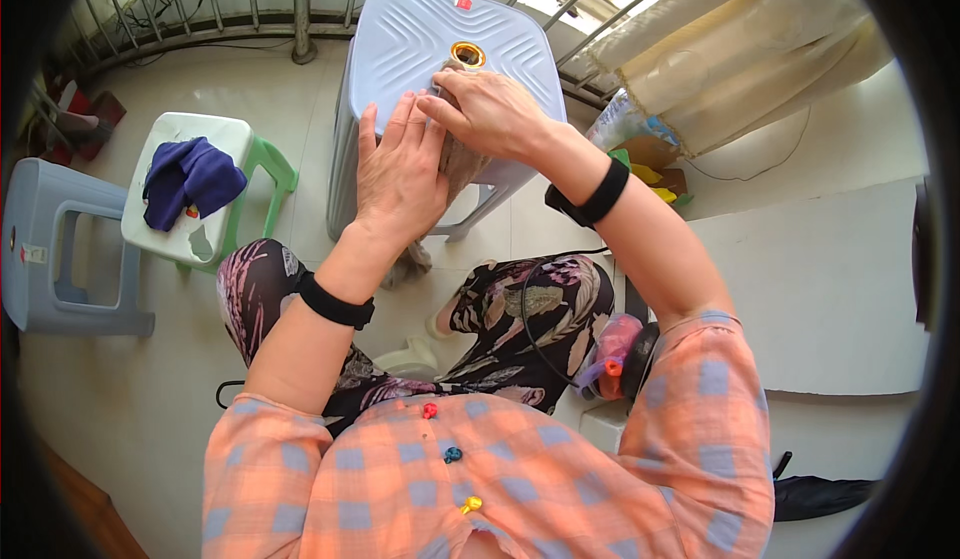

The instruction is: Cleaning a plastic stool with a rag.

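Note:
A grey-blue plastic stool stands before me, with a gold-rimmed hole in its ridged top. A thin brownish fabric piece lies over its near edge and hangs towards the floor. My left hand rests on the stool's near edge at the fabric's left side, fingers stretched forward; what lies under the palm is hidden. My right hand is bent over the fabric just below the hole, with its fingertips pinching or pressing the cloth; which of the two I cannot tell.
Left of me, a white-and-green stool bears a dark blue cloth. Beyond it stands another grey-blue stool. Metal railings run behind the big stool. A cream curtain hangs at the right, and a black cable crosses my right knee.

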A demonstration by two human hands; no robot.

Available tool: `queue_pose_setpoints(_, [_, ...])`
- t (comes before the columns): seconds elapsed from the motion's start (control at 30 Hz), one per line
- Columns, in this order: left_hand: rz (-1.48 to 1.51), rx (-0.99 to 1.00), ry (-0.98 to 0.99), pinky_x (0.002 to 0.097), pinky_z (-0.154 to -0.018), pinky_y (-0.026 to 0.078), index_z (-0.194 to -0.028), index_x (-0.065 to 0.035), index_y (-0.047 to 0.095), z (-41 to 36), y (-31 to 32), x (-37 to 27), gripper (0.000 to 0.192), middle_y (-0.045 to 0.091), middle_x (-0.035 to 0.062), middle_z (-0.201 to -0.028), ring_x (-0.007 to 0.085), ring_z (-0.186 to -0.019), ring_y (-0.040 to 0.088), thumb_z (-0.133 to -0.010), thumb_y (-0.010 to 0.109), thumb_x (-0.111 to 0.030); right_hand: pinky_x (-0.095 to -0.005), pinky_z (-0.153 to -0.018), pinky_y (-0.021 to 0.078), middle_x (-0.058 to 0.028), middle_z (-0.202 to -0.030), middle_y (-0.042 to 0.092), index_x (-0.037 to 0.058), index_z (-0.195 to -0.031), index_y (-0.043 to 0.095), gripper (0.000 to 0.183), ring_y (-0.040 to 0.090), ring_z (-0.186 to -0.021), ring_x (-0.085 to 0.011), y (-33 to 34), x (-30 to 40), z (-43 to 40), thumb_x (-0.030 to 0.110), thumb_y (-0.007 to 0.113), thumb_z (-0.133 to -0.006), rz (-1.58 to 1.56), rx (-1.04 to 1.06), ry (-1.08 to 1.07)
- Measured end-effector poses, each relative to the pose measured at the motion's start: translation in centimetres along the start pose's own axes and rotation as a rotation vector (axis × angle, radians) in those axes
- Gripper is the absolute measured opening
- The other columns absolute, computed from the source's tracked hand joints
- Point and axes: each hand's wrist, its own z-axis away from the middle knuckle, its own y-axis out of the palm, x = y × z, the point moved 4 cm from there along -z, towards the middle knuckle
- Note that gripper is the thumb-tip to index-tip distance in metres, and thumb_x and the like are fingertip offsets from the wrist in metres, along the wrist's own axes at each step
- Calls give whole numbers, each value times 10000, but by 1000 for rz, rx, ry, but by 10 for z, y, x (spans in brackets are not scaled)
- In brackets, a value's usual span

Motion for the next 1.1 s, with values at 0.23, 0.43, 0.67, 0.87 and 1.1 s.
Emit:
queue_pose_setpoints(0.23, [-35,-9,14,583,-1210,148,-1478,-30,446,-3,0,-6,697,454,157,-1532,277,-1469,366,-802,584,-129,-464,-986,476,-269,-1061,687,-66,-996,674,612,639,-1100,-396,-1,-13,-17,520,494,-983,40,-153,-47])
queue_pose_setpoints(0.43, [-36,-10,-1,577,-1218,137,-1481,-26,451,0,5,1,698,447,145,-1541,264,-1477,355,-803,585,-131,-451,-978,490,-282,-1132,676,-84,-1079,658,632,640,-1123,-396,8,-10,-14,516,480,-991,-46,-62,47])
queue_pose_setpoints(0.67, [-47,-34,21,575,-1218,138,-1470,-14,456,0,0,-2,684,458,136,-1535,263,-1478,354,-810,589,-130,-464,-947,500,-268,-1103,671,-42,-1071,659,535,650,-1080,-403,10,-4,16,467,530,-971,-31,-242,-104])
queue_pose_setpoints(0.87, [-32,-51,4,568,-1218,140,-1468,-8,458,-1,2,-3,687,462,144,-1530,260,-1470,368,-804,587,-129,-459,-960,497,-250,-1182,657,-48,-1161,632,563,639,-1112,-396,4,-8,-23,475,516,-987,-36,-111,40])
queue_pose_setpoints(1.1, [-8,-7,-7,575,-1214,149,-1459,-8,469,1,2,3,663,464,138,-1529,258,-1472,366,-818,588,-129,-466,-935,507,-256,-1101,678,-61,-1075,646,583,650,-1078,-398,9,-1,2,496,498,-986,-18,-100,33])
